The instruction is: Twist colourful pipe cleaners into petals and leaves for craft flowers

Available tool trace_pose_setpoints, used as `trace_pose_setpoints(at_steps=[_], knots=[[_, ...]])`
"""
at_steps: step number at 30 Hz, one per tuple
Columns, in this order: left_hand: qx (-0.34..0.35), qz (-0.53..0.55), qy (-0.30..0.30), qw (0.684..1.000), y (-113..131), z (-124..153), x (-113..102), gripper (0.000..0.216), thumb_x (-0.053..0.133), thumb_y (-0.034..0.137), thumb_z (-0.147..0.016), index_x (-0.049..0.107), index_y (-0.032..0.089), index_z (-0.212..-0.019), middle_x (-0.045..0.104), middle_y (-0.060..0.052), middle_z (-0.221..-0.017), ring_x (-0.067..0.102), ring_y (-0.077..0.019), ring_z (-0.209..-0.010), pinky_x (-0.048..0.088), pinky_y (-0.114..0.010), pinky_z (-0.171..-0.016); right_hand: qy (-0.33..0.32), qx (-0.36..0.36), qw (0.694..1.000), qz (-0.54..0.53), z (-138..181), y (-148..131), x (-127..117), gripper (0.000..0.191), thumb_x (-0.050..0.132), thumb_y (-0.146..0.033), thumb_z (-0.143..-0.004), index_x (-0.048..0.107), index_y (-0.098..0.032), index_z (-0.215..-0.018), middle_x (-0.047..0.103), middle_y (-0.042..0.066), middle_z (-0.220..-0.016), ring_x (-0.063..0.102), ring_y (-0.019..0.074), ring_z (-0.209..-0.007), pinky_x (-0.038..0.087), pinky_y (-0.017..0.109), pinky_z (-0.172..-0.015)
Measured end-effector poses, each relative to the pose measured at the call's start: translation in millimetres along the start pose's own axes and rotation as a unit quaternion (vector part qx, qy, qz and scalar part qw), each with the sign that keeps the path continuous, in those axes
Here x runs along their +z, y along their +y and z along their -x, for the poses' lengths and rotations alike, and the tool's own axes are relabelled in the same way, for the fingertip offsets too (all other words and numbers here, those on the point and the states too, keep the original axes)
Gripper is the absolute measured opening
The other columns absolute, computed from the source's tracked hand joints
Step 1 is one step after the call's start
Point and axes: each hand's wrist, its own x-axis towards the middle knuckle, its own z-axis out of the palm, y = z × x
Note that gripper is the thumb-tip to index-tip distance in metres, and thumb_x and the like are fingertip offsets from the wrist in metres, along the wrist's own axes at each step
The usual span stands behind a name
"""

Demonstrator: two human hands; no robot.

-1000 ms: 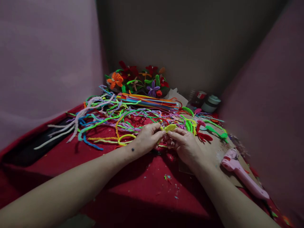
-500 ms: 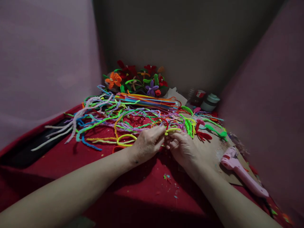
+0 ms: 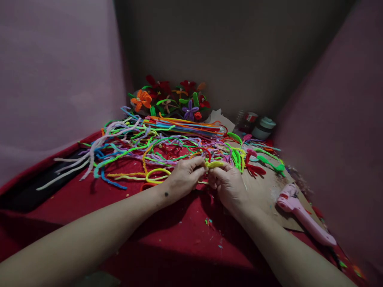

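Pipe cleaners (image 3: pixel 155 160) sprawl beyond left hand (image 3: pixel 183 176) and right hand (image 3: pixel 231 185), their grip pinching yellow piece (image 3: pixel 215 164), glue gun (image 3: pixel 303 215) rightward

Back wall (image 3: pixel 224 52): dim, grey
Left panel (image 3: pixel 56 79): palest, softly lit
Right panel (image 3: pixel 338 131): darker, inner edge blurred
Left hand (image 3: pixel 185 175): soft shadow below
Tabletop (image 3: pixel 185 235): darkest along the front
Forearms (image 3: pixel 89 227): stretched toward the corners

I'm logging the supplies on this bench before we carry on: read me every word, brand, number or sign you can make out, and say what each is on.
No text is readable.
Red-and-white label on the dark container: too small and blurred to read.
Lidded cup: no lettering discernible.
Pink glue gun: no lettering discernible.
Yellow fuzzy piece being held: no writing visible.
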Motion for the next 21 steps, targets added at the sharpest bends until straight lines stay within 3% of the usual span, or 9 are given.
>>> trace_pose_setpoints(at_steps=[3, 7, 15, 21], knots=[[-0.067, 0.107, -0.022, 0.992, 4.2, -3.3, -1.5, 0.016, 0.044, 0.027, -0.079, 0.045, 0.017, -0.066, 0.039, 0.008, -0.046, 0.033, -0.0051, -0.037, 0.026, -0.018, -0.039, 0.002, -0.014, 0.999, 0.039, 2.1, -4.7, -0.1, 0.007, 0.059, -0.018, -0.063, 0.059, -0.017, -0.07, 0.052, -0.005, -0.057, 0.036, 0.0061, -0.043, 0.027, 0.02, -0.042], [-0.067, 0.092, -0.008, 0.993, 7.6, -4.0, -1.9, 0.017, 0.046, 0.027, -0.078, 0.044, 0.017, -0.064, 0.039, 0.009, -0.043, 0.033, -0.0043, -0.036, 0.026, -0.018, -0.039, 0.008, -0.044, 0.996, 0.082, 3.2, -13.0, -1.9, 0.019, 0.064, -0.03, -0.068, 0.064, -0.018, -0.082, 0.06, 0.0, -0.074, 0.05, 0.011, -0.062, 0.038, 0.022, -0.053], [-0.076, 0.086, -0.037, 0.993, 13.0, -2.7, 1.6, 0.017, 0.044, 0.019, -0.075, 0.042, 0.017, -0.059, 0.038, 0.009, -0.042, 0.031, -0.0031, -0.034, 0.026, -0.016, -0.037, 0.061, -0.083, 0.984, 0.148, -2.8, -13.5, -9.9, 0.019, 0.062, -0.034, -0.072, 0.062, -0.016, -0.064, 0.052, -0.003, -0.053, 0.042, 0.0086, -0.048, 0.032, 0.022, -0.046], [-0.089, 0.13, -0.021, 0.987, 13.0, -2.6, -3.2, 0.021, 0.049, 0.027, -0.078, 0.044, 0.016, -0.061, 0.04, 0.008, -0.041, 0.034, -0.0031, -0.033, 0.025, -0.015, -0.035, -0.009, -0.037, 0.995, 0.096, -0.6, -17.1, -6.2, 0.019, 0.064, -0.035, -0.07, 0.063, -0.016, -0.069, 0.057, -0.002, -0.061, 0.048, 0.0099, -0.054, 0.039, 0.023, -0.052]])
